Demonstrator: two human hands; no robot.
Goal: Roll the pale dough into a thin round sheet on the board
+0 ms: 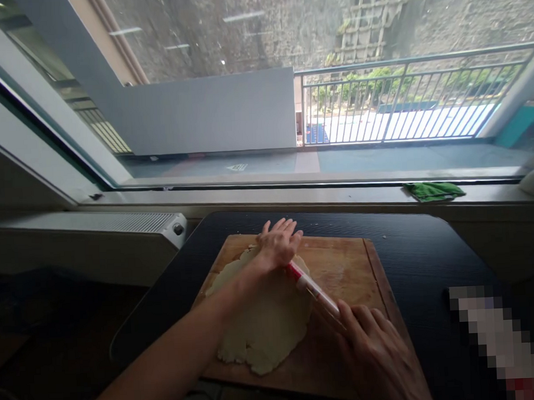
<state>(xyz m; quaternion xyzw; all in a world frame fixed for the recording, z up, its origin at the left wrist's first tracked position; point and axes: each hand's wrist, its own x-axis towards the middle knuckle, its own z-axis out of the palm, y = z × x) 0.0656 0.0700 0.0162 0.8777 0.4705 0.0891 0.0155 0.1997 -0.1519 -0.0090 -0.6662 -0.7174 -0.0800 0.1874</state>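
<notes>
A flattened sheet of pale dough [263, 321] with a ragged, cracked edge lies on a wooden cutting board [340, 258]. Slanting over its right side is a slim rolling pin [317, 292] with a red marking near the far end. My left hand [278, 244] lies over that far end, its fingers stretched out and apart, the palm hiding the tip. At the near right end, my right hand [377, 348] has its fingers bent around the pin. My left forearm covers part of the dough.
The board rests on a dark table [429, 258] below a large window. A green cloth [435, 191] lies on the sill [293, 199]. To the left is a white radiator [95, 231]. A blurred-out object [498, 337] is at the table's right.
</notes>
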